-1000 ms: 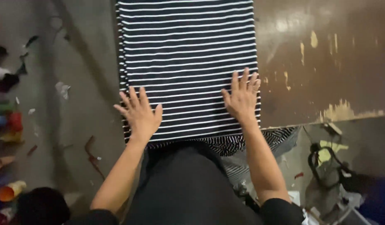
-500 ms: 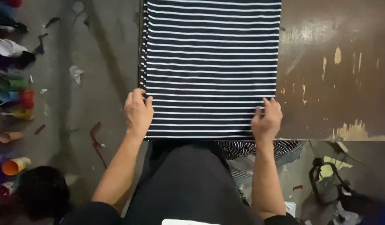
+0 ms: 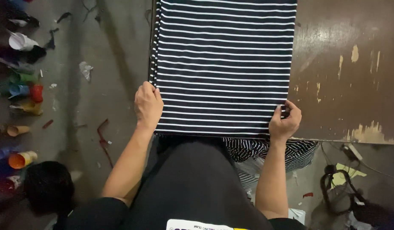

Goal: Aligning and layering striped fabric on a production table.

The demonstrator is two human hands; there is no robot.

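A grey concrete floor (image 3: 77,127) fills the left of the view, littered with scraps, and a worn brown desk (image 3: 346,76) with chipped paint takes up the right. At 12 o'clock a folded cloth (image 3: 224,64) with dark and white stripes lies on the desk, its left edge hanging at the desk's side and its near edge running along the desk's front.

The left hand (image 3: 148,105) sits at the cloth's near left corner, about 9 o'clock of the fold, fingers curled together and gripping the stacked layers at that edge. The right hand (image 3: 285,122) is at the near right corner, about 3 o'clock, fingers bent in and pinching the cloth's edge between thumb and fingertips.

Below the desk's front edge, at 5 o'clock, more striped fabric (image 3: 269,155) hangs in a bunch. Coloured cones (image 3: 22,91) lie along the floor at 9 o'clock. Cables (image 3: 333,187) lie on the floor at 4 o'clock.
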